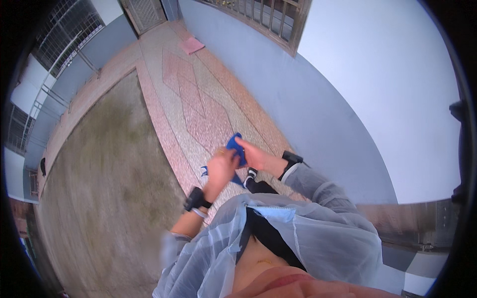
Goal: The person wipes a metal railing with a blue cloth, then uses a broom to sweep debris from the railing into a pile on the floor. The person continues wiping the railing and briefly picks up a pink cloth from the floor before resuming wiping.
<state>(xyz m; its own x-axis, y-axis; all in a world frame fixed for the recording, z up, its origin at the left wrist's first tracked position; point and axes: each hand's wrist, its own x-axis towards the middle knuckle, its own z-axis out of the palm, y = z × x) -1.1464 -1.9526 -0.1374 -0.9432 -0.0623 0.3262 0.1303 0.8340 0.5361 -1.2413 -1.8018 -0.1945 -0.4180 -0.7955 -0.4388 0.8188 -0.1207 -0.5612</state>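
In front of my body I hold a bunched blue cloth (235,144), its exact kind unclear. My right hand (255,153) grips it from the right, thumb along its upper part. My left hand (222,167), partly blurred, overlaps the cloth's left side with bent fingers on it. More blue material shows beyond the left hand's outer side and hangs below, between the hands. Part of the cloth is hidden behind the left fingers. Black bands with small devices sit on both wrists.
Beneath me runs a pink and beige patterned terrazzo walkway (208,108). A grey-blue and white wall (298,108) stands at right, a concrete yard (111,160) lies at left. Farther along are a pink mat (192,45), a door (144,15) and a metal rail (46,82).
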